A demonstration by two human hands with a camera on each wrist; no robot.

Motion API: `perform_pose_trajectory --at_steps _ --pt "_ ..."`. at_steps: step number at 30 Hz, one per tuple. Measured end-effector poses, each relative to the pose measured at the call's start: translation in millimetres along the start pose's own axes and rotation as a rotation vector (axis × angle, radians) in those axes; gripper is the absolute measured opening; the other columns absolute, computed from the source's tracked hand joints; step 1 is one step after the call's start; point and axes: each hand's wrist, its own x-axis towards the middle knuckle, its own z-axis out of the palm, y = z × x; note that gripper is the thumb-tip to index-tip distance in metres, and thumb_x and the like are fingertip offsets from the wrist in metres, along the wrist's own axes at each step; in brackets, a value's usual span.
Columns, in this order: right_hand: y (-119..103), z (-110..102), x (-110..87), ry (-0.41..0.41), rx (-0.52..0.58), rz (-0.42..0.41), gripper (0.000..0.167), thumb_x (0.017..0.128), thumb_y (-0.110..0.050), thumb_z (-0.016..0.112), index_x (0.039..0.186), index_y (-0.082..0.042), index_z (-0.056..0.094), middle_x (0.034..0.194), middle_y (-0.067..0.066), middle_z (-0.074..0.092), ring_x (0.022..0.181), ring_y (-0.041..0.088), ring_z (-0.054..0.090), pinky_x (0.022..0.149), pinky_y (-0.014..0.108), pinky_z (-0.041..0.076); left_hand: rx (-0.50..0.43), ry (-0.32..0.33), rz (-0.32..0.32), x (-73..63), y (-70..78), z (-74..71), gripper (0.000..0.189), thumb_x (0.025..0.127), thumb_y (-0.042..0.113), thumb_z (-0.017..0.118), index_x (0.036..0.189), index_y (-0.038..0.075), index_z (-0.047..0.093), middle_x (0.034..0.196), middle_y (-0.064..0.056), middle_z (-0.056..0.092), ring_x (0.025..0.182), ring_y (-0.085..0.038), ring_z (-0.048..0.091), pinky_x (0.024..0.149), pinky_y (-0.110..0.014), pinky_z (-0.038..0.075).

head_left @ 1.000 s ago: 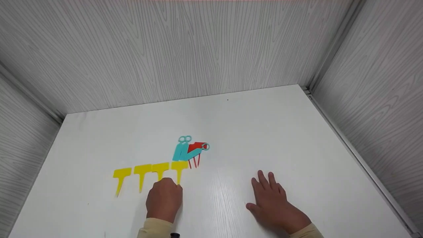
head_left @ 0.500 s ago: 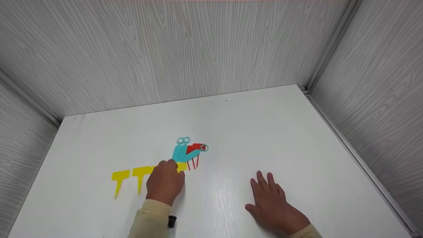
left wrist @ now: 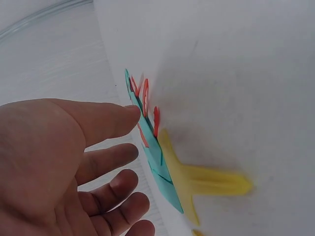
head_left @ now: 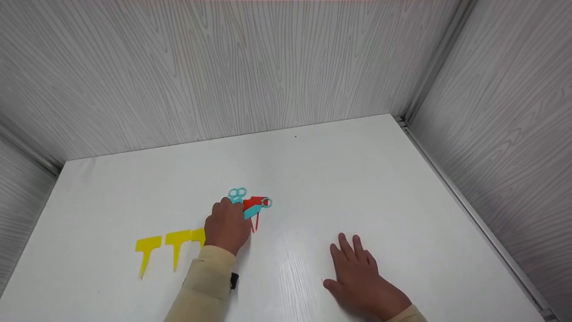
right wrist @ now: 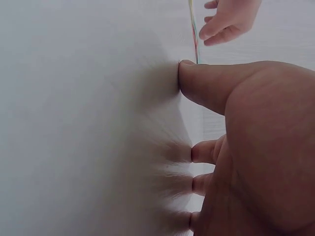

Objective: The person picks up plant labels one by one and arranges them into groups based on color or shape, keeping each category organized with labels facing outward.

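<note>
My left hand [head_left: 227, 226] hovers over a small cluster of teal ring-topped plastic tags [head_left: 253, 211] and red plant labels [head_left: 255, 203]. In the left wrist view its fingers are loosely bent around nothing, with the thumb nearest the teal tags [left wrist: 165, 184]. A yellow T-shaped plant label [left wrist: 184, 177] lies right beside them. Further left, several yellow plant labels [head_left: 178, 237] lie in a row, partly hidden by the hand and sleeve. My right hand [head_left: 357, 277] rests palm-down on the table with fingers spread; in the right wrist view its fingertips touch the surface.
The white table [head_left: 321, 179] is bounded by a grey wood-grain panel [head_left: 214, 67] at the back and a similar side panel [head_left: 509, 134] on the right. A metal strip [head_left: 469, 219] runs along the table's right edge.
My left hand has moved forward from the yellow labels to over the teal tags, covering part of them. The right hand stays on the table. The view has shifted slightly.
</note>
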Motion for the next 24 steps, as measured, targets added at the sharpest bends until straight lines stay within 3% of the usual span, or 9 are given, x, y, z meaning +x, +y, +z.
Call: perform_pose_trajectory --at_steps 6,11,24 --pt "-2.3 0.8 -0.9 -0.021 -0.025 0.021 0.090 0.108 -0.051 0.067 0.173 -0.002 0.031 0.185 0.020 0.006 0.169 0.048 -0.008 0.130 0.074 0.009 0.045 -0.018 0.000 2.2 1.7 0.4 0.050 0.094 0.022 0.091 0.131 -0.007 0.072 0.117 -0.021 0.064 0.107 -0.036 0.062 0.094 -0.051 0.064" --pt "-3.2 1.4 -2.1 -0.017 -0.021 0.019 0.089 0.108 -0.051 0.068 0.173 -0.002 0.031 0.185 0.020 0.006 0.169 0.048 -0.009 0.129 0.074 0.009 0.029 -0.025 -0.001 2.9 1.1 0.3 0.048 0.094 0.019 0.091 0.130 -0.007 0.072 0.116 -0.021 0.065 0.106 -0.036 0.063 0.093 -0.052 0.065" --pt "-6.5 2.0 0.6 -0.035 -0.033 0.011 0.090 0.107 -0.051 0.069 0.173 -0.002 0.032 0.185 0.019 0.005 0.169 0.048 -0.009 0.130 0.074 0.009 0.034 -0.032 -0.016 -5.5 -5.2 -1.7 0.048 0.095 0.022 0.091 0.128 -0.008 0.074 0.117 -0.021 0.068 0.104 -0.036 0.064 0.096 -0.053 0.064"
